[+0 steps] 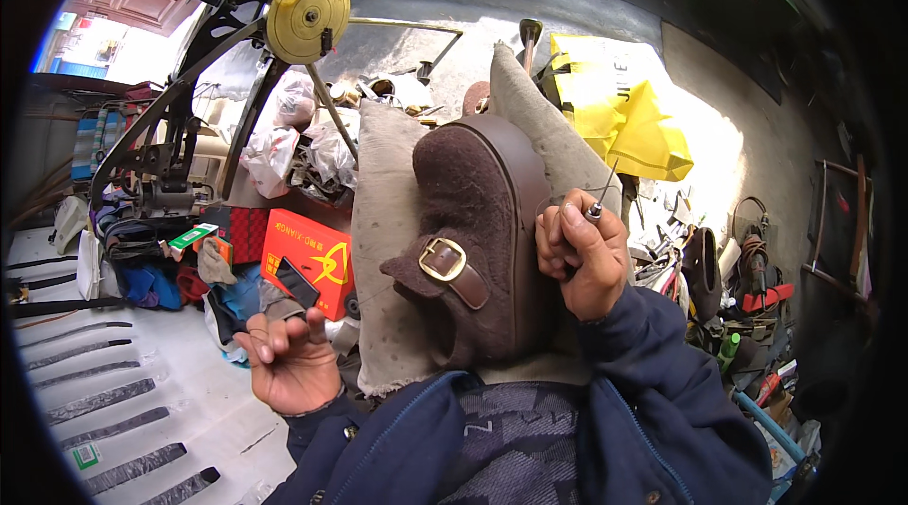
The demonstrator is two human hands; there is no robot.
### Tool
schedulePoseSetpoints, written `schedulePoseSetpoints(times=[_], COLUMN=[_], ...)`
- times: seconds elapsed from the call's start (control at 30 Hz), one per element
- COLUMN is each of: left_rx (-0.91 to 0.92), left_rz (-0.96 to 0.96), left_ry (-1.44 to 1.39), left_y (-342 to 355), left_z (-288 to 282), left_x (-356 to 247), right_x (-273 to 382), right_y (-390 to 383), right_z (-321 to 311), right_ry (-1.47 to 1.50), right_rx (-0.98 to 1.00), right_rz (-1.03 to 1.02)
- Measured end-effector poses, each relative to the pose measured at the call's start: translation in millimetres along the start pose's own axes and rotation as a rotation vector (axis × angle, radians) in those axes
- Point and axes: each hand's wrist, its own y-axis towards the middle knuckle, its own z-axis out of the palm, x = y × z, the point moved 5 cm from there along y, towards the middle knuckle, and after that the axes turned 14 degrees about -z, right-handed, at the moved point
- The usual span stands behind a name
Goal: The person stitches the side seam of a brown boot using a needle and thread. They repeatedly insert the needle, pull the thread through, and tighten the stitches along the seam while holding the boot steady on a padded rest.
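Observation:
A brown fuzzy shoe [459,183] with a leather strap and a gold-coloured buckle [442,259] lies on its side across my lap, its sole edge facing right. Beneath it is a worn grey cloth [388,174]. My right hand [584,254] is closed around an awl [595,211] beside the sole, with the thin metal point sticking up. Its grip is mostly hidden in the fist. My left hand [288,358] is raised left of the shoe, fingers curled. A faint thread [375,300] runs from the shoe toward it; the pinch itself is hard to see.
A black sewing machine with a brass-coloured wheel [307,17] stands at left, near a red box [307,259]. Dark strips [99,397] lie on the pale floor. A yellow bag [624,108] sits ahead. Tools and scraps [757,316] crowd the right side.

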Motion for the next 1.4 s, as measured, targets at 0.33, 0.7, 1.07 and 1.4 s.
schedulePoseSetpoints(times=[0.33,0.7,1.07,1.4], left_rx=[-0.295,-0.389,-0.798,-0.043], left_rz=[-0.499,-0.434,0.162,-0.751], left_ry=[0.182,0.11,1.438,0.641], left_y=[-45,-53,-44,6], left_z=[-26,-53,-98,53], left_x=[51,46,-75,106], right_x=[-12,-9,-6,22], right_y=[-1,-2,2,10], right_z=[-1,0,-5,-48], right_ry=[0.109,0.065,0.123,-0.102], right_rx=[-0.087,-0.105,-0.07,-0.242], right_rz=[-0.007,-0.003,0.013,-0.103])
